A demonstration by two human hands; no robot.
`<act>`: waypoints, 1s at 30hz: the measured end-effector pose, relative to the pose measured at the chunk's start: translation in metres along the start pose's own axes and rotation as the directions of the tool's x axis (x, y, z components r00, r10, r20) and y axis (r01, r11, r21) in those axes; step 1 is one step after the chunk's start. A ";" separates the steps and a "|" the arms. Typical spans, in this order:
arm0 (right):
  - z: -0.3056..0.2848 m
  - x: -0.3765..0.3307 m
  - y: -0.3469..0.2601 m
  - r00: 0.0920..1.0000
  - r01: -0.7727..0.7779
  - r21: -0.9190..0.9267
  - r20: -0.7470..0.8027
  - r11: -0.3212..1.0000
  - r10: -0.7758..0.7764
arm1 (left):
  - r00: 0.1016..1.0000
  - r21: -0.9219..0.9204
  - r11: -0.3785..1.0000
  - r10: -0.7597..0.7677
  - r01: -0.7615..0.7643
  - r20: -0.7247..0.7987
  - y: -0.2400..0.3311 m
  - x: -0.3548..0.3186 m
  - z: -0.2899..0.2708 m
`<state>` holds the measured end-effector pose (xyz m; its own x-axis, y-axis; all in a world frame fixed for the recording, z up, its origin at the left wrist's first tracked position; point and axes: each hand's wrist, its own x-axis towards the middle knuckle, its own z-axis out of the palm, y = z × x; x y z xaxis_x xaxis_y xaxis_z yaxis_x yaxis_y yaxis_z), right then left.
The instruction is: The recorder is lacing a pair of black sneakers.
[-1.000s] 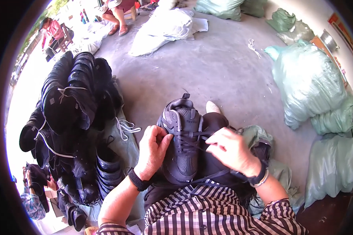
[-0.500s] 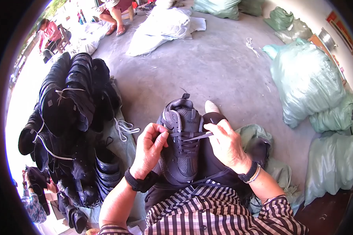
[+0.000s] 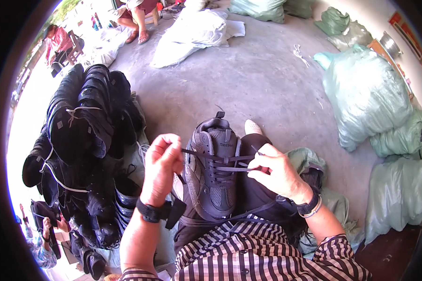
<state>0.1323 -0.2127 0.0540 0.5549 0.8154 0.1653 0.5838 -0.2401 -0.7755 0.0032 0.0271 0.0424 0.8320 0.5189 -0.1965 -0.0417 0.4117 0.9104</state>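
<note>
A dark grey and black sneaker [image 3: 215,173] rests on my lap, its toe toward me and its heel loop pointing away. Thin black shoelace [image 3: 201,154] runs through its lower eyelets. To the left of the shoe, my left hand [image 3: 162,164] pinches one stretch of lace, which runs taut across the tongue. On the right side, my right hand [image 3: 277,172] closes finger and thumb on another stretch of the lace, with a short end poking up above the fingers. Both hands are held off the shoe's sides.
Black shoe uppers [image 3: 79,126] are stacked at left, tied in bundles with white cord. Green sacks [image 3: 365,98] line the right side. A white sack [image 3: 192,35] lies on the floor ahead. Other people sit at the far left, and a person's hand [image 3: 47,227] shows lower left.
My left hand has moved left and slightly up, drawing lace out from the shoe. My right hand has shifted slightly right and down, still pinching lace.
</note>
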 end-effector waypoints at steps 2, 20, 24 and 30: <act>0.004 0.000 0.004 0.999 0.045 -0.070 -0.010 0.997 -0.045 | 0.999 -0.007 0.999 0.038 -0.039 -0.014 0.007 0.005 -0.010; 0.017 0.000 0.022 0.987 0.084 -0.011 -0.135 0.996 -0.084 | 0.952 0.191 0.962 0.233 -0.196 -0.197 0.014 0.003 -0.061; 0.005 -0.013 0.022 0.998 -0.053 0.090 -0.020 0.995 0.055 | 0.948 0.536 0.834 0.261 -0.128 -0.180 -0.003 0.003 -0.068; -0.024 -0.013 0.044 0.907 -0.254 0.223 -0.284 0.941 0.312 | 0.990 0.679 0.730 0.139 -0.083 -0.028 -0.044 -0.009 -0.080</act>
<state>0.1653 -0.2466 0.0324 0.8533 0.5150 0.0811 0.2767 -0.3155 -0.9077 -0.0466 0.0642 -0.0253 0.8026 0.5914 -0.0784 0.2757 -0.2512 0.9278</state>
